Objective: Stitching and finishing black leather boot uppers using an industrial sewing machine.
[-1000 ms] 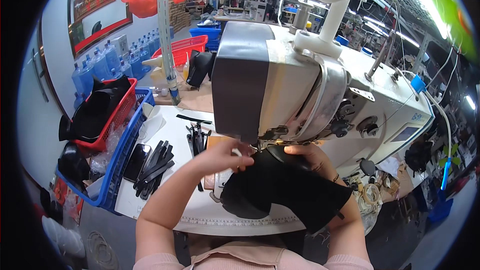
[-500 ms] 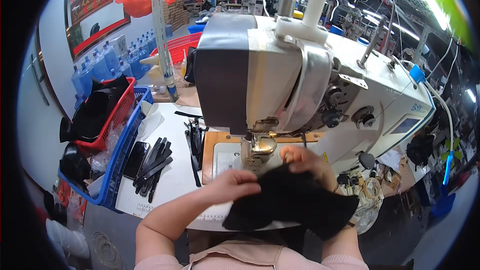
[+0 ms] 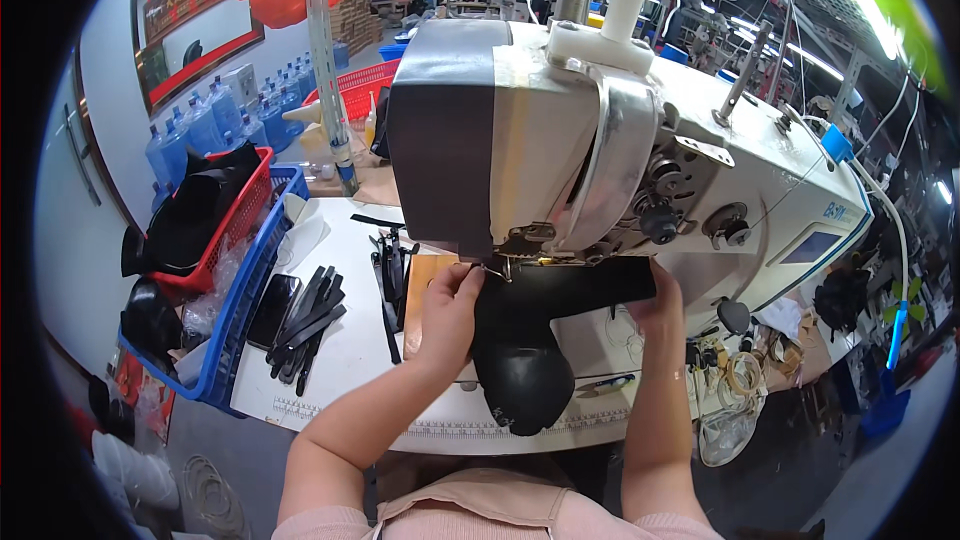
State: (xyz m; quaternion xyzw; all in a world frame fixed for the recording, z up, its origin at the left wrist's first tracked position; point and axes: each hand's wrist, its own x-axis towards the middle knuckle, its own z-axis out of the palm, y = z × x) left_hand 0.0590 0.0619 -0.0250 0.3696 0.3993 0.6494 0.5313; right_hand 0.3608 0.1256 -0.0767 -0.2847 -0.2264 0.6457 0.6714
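Observation:
A black boot upper [image 3: 525,380] lies under the head of a white industrial sewing machine [image 3: 450,140]. Its long flat part stretches to the right beneath the needle area, and its rounded, shiny toe part hangs toward me over the white table. My left hand [image 3: 452,308] pinches the upper's left edge with thumb and fingers, close beside the presser foot [image 3: 508,268]. At the far right end of the piece, my right hand [image 3: 662,302] grips the edge, with some of its fingers hidden behind it.
Black strips [image 3: 308,325] lie beside a dark phone [image 3: 272,308] on the left. More thin black pieces [image 3: 390,275] rest near the machine bed. Small thread snips [image 3: 605,386] lie right of the toe. A blue basket [image 3: 222,365] and a red basket [image 3: 250,202] stand at the table's left edge.
The upper has gone from in front of the machine to under its head and has been turned, its shiny toe side now showing. Both hands have moved to its opposite ends.

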